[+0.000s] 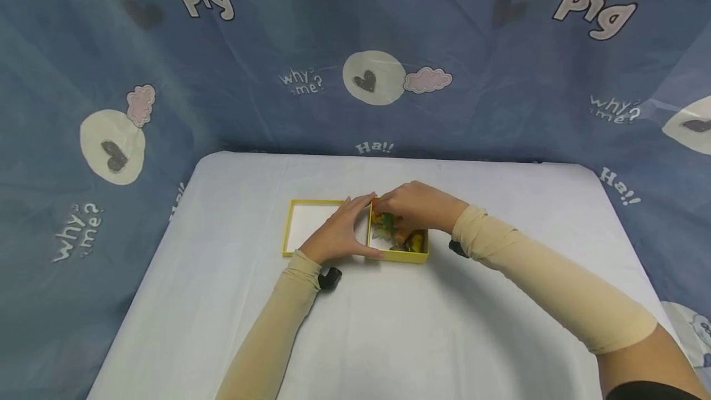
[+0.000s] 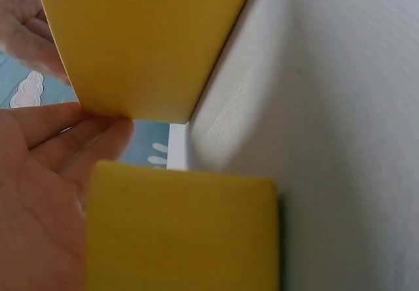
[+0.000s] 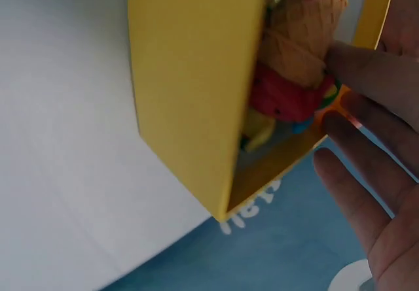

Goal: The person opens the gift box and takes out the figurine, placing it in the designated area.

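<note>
A shallow yellow box [image 1: 405, 257] holds several small colourful toys, green, orange and yellow among them. My left hand [image 1: 339, 233] holds the box's left side, thumb at the front corner and fingers towards the back; in the left wrist view its fingertips touch the box's yellow wall [image 2: 147, 42]. My right hand [image 1: 419, 205] reaches down into the box from the right. In the right wrist view a waffle-cone ice cream toy [image 3: 306, 39] lies by the thumb, with a red toy [image 3: 281, 95] below it. The fingertips pinch a small orange thing, mostly hidden.
A yellow-rimmed white lid or tray [image 1: 286, 227] lies just left of the box, partly behind my left hand. White cloth covers the table [image 1: 389, 326]. A blue printed curtain [image 1: 278, 116] hangs along the table's back and sides.
</note>
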`<state>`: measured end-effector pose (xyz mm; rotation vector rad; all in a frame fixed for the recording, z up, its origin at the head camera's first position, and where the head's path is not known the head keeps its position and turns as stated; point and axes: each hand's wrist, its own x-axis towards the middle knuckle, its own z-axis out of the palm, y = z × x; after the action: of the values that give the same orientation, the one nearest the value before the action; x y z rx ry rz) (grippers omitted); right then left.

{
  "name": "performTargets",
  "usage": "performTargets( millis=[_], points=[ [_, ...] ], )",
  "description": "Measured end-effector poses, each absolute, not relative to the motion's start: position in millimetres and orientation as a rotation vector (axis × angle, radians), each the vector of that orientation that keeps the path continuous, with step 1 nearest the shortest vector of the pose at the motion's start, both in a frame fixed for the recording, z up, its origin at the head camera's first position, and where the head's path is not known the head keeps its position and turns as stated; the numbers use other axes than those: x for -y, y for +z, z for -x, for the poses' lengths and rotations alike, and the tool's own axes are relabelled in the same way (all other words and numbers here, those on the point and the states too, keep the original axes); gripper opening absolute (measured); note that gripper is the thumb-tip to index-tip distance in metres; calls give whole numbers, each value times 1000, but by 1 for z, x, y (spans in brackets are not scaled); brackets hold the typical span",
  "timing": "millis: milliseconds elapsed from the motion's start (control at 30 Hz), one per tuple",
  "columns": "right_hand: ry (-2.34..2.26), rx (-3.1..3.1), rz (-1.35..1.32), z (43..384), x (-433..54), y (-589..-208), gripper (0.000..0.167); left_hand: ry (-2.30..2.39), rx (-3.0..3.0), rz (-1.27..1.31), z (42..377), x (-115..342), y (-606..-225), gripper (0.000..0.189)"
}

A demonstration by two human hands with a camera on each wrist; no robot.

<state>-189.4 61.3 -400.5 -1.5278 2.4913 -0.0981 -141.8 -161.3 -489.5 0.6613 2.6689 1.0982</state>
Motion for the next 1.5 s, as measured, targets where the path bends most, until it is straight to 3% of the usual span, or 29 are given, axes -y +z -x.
performTargets(
  millis=[233,467,767,1133,1500],
  points=[
    [119,-2407,1547,194,-54,-395,51,1074,-2654,-698,143,158,-487,130],
    [300,-2396,1604,197,-49,-394,33,1062,-2652,-714,143,155,-486,132],
    [408,-2395,1706,197,-44,-390,46,1087,-2646,-720,143,154,-482,131],
    [299,-2377,1724,202,-43,-394,27,1125,-2641,-672,142,157,-484,132],
    [293,-2352,1663,206,-39,-397,30,1150,-2628,-634,142,157,-488,129]
  ],
)
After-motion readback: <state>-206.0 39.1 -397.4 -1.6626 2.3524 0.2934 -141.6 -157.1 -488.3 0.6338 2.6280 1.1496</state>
